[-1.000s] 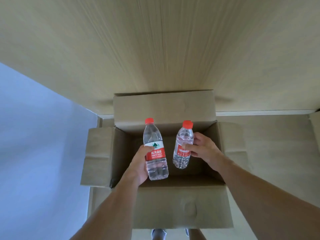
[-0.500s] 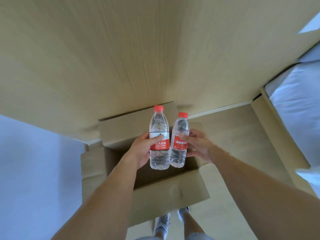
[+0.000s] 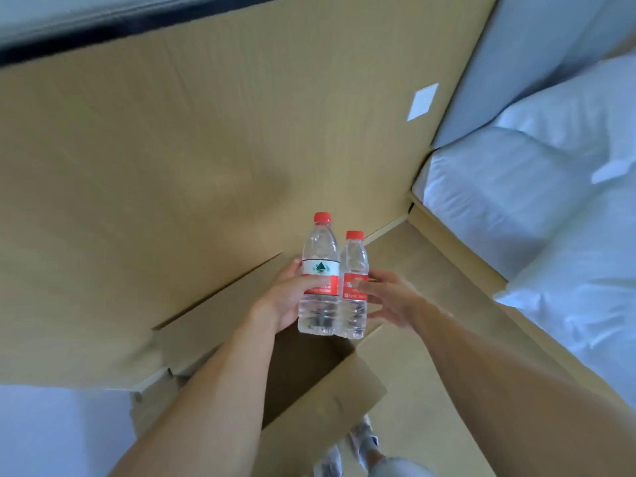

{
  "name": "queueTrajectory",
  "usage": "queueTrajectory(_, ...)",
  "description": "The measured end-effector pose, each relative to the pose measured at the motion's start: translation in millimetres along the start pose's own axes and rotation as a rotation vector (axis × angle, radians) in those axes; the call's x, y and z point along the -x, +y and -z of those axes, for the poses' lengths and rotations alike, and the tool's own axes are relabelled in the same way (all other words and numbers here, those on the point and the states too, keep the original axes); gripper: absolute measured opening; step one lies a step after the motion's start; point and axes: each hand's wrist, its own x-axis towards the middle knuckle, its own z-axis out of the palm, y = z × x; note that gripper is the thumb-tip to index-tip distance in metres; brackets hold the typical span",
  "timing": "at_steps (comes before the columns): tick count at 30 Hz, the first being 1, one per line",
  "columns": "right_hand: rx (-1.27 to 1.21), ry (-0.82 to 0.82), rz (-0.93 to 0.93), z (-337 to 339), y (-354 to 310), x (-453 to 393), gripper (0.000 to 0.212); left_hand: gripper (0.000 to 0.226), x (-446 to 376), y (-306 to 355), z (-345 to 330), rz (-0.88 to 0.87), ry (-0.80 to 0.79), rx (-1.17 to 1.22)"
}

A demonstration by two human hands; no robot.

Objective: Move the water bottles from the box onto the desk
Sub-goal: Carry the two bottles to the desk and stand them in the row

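Two clear water bottles with red caps are held upright, side by side and touching, above the open cardboard box (image 3: pixel 320 404). My left hand (image 3: pixel 287 296) grips the taller bottle (image 3: pixel 319 249), which has a white and red label with a green triangle. My right hand (image 3: pixel 390 297) holds the shorter bottle (image 3: pixel 354 263) at its red label. The box stands on the floor below the hands, its near flap folded outward. The box's inside is mostly hidden by my arms.
A wood-grain wall panel (image 3: pixel 206 149) fills the view ahead. A bed with white bedding (image 3: pixel 550 201) lies to the right, on a wooden frame (image 3: pixel 454 249). A white wall (image 3: pixel 51 432) is at the lower left. My feet (image 3: pixel 358 449) show below the box.
Both hands have lifted the bottles higher out of the box and brought them together. The view has swung up and to the right, so the bed now shows.
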Motion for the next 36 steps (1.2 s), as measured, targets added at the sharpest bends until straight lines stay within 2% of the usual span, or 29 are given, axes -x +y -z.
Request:
queueTrajectory(10, -0.185, 0.274, 0.167, 113, 21, 129, 0.058, 0.055, 2, 22, -154, 0.001, -0.352, -0.240)
queueTrajectory(16, -0.347, 0.551, 0.251, 185, 66, 231, 0.035, 0.056, 19, -9, -280, -0.005, -0.513, -0.460)
queueTrajectory(23, -0.492, 0.820, 0.315, 250, 155, 368, 0.037, 0.046, 70, -82, -427, 0.032, -0.733, -0.632)
queueTrajectory(29, -0.632, 1.038, 0.290, 279, 253, 497, 0.037, 0.070, 152, -174, -541, 0.064, -0.883, -0.748)
queueTrajectory(36, -0.788, 1.248, 0.262, 282, 360, 640, 0.031, 0.067, 254, -270, -639, 0.067, -1.069, -0.864)
